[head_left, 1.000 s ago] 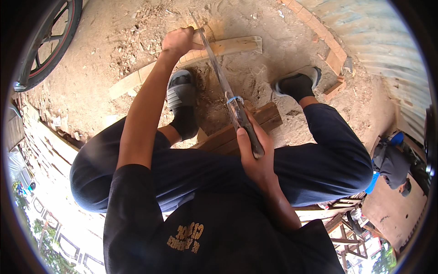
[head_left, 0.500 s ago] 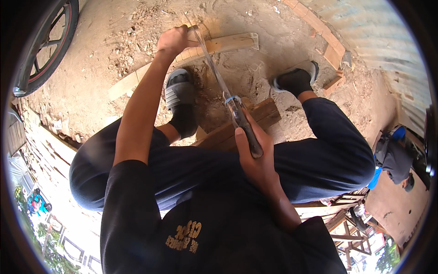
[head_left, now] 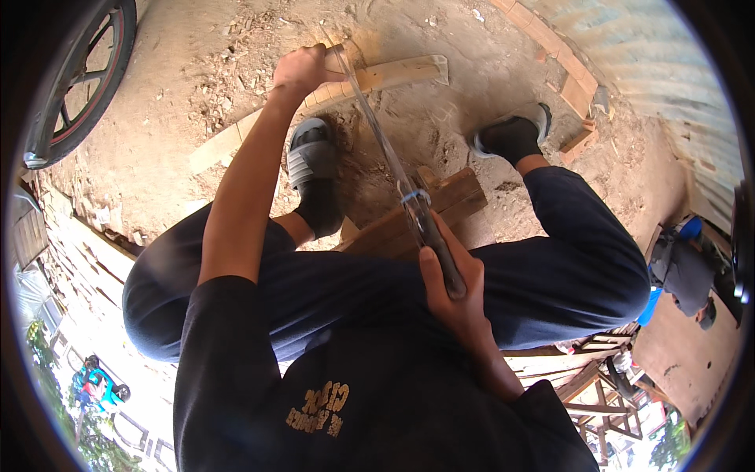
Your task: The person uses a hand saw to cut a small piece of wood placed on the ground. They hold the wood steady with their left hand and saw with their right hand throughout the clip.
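Observation:
My right hand (head_left: 462, 293) is wrapped round the dark handle of a handsaw (head_left: 387, 149). The long thin blade, seen nearly edge-on, runs up and left to a pale wooden board (head_left: 393, 74) low over the ground. Beside the blade my left hand (head_left: 300, 69) is closed on that board, its thumb near the saw. Several crosswise lines show on the board. How deep the blade sits in the wood I cannot tell. Sawdust lies by the far part of the blade.
Thick brown timber (head_left: 440, 208) lies in front of me between my sandalled feet. A black wheel (head_left: 86, 82) stands far left. Bricks (head_left: 550, 47) line a corrugated metal wall (head_left: 653, 63) at right. A person (head_left: 690, 275) is at the right edge; a blue scooter (head_left: 101, 385) is lower left.
My right hand has drawn the saw back toward me and slightly right. My left hand stays at the same place on the board. The blue scooter at lower left has shifted rightward.

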Action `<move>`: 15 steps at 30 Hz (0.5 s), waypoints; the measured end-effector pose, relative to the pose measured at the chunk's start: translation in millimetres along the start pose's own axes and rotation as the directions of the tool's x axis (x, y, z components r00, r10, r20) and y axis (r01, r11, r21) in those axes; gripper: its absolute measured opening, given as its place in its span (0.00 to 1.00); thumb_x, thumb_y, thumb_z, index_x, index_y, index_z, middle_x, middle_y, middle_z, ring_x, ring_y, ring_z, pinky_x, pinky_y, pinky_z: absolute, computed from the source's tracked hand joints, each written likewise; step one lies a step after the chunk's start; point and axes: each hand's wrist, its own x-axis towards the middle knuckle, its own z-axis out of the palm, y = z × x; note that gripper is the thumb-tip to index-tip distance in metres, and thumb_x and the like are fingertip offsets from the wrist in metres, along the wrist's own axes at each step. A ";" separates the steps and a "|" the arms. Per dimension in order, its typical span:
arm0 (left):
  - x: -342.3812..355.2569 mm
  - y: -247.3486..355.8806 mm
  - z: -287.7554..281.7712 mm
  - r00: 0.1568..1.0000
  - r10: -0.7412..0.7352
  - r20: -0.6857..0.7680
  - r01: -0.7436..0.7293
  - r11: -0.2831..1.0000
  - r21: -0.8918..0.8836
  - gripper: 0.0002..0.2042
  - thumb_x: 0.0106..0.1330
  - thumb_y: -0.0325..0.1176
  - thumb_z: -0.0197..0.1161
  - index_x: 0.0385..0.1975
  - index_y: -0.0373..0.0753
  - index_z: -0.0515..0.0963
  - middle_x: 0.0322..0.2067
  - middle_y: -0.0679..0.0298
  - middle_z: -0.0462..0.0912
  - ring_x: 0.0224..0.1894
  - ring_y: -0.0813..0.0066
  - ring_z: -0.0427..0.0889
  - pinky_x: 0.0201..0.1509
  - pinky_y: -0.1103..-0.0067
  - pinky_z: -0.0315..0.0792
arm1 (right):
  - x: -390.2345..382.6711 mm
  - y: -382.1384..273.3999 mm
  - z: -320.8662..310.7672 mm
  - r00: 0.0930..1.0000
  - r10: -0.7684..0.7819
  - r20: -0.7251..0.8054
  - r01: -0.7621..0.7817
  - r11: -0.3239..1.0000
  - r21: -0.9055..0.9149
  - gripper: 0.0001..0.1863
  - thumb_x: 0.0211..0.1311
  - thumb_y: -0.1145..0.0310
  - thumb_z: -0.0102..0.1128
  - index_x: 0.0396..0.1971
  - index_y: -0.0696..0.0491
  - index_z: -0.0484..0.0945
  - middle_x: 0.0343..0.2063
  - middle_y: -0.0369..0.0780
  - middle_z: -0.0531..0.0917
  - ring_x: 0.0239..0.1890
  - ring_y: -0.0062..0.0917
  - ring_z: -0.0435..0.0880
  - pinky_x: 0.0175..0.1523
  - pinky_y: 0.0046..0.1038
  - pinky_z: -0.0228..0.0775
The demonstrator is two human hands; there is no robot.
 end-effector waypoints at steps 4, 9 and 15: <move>3.2 -4.6 10.4 0.999 0.015 -0.043 -0.016 1.000 -0.019 0.40 0.46 0.72 0.65 0.45 0.38 0.77 0.35 0.51 0.86 0.39 0.56 0.86 0.43 0.65 0.80 | -1.8 -4.8 -0.8 1.000 -0.028 0.001 0.028 0.999 0.019 0.24 0.67 0.74 0.55 0.61 0.68 0.67 0.20 0.40 0.79 0.21 0.12 0.74 0.28 0.18 0.68; -1.4 -2.2 3.8 0.998 -0.054 -0.042 0.053 0.998 -0.026 0.41 0.46 0.73 0.64 0.45 0.38 0.77 0.33 0.52 0.86 0.38 0.57 0.87 0.42 0.66 0.81 | 17.5 -9.3 4.0 0.996 0.084 0.037 -0.084 0.996 0.012 0.24 0.68 0.73 0.53 0.60 0.68 0.67 0.28 0.42 0.82 0.27 0.11 0.75 0.33 0.17 0.69; 0.2 0.0 10.1 0.996 0.000 -0.093 0.002 1.000 0.024 0.40 0.49 0.73 0.61 0.45 0.38 0.75 0.30 0.54 0.85 0.32 0.60 0.87 0.36 0.68 0.82 | -4.3 -15.9 -0.1 0.998 0.057 0.025 -0.056 0.998 -0.031 0.25 0.65 0.74 0.57 0.61 0.66 0.67 0.17 0.43 0.77 0.19 0.19 0.80 0.27 0.24 0.71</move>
